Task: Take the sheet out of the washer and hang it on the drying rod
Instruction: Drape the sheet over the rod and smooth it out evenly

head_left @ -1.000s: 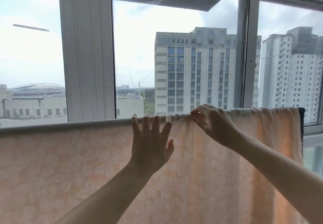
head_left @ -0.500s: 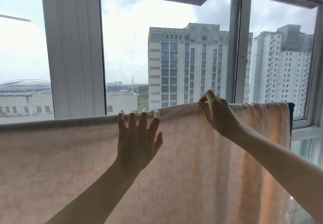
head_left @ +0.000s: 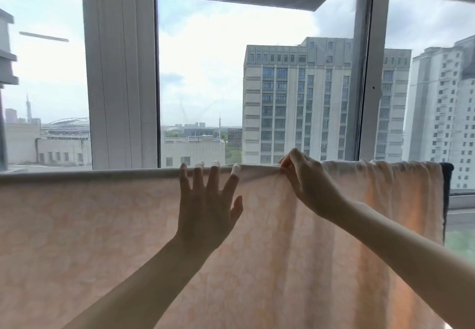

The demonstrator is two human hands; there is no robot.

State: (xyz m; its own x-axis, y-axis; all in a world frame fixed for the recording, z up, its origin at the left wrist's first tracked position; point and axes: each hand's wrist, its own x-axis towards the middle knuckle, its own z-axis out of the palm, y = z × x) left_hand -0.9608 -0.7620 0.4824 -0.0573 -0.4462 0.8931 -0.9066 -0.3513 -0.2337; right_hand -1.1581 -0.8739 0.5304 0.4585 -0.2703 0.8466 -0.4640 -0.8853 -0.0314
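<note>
Sheet (head_left: 102,238) fabric, pale peach with a faint floral pattern, hangs over the drying rod (head_left: 90,173) across nearly the whole width of your view, draped down in front of you with daylight glowing through it. To the left of your hands it lies flat and smooth along the rod; to the right it gathers into vertical folds that bunch up toward the far end. Your left hand (head_left: 205,213) lies flat against the cloth, fingers straight and spread, with the fingertips (head_left: 235,169) reaching up over the top of the rod. Your right hand (head_left: 305,182) sits just beside it, pinching a small ridge of the sheet right at the rod's top edge, thumb and fingers curled on the fabric so that creases radiate from the pinch. The two hands are near each other but not touching. A dark strip of cloth (head_left: 446,192) shows at the sheet's right edge. Behind the rod stands a white window frame (head_left: 120,71), and through the glass you see tall pale apartment buildings (head_left: 295,97) under a cloudy sky.
</note>
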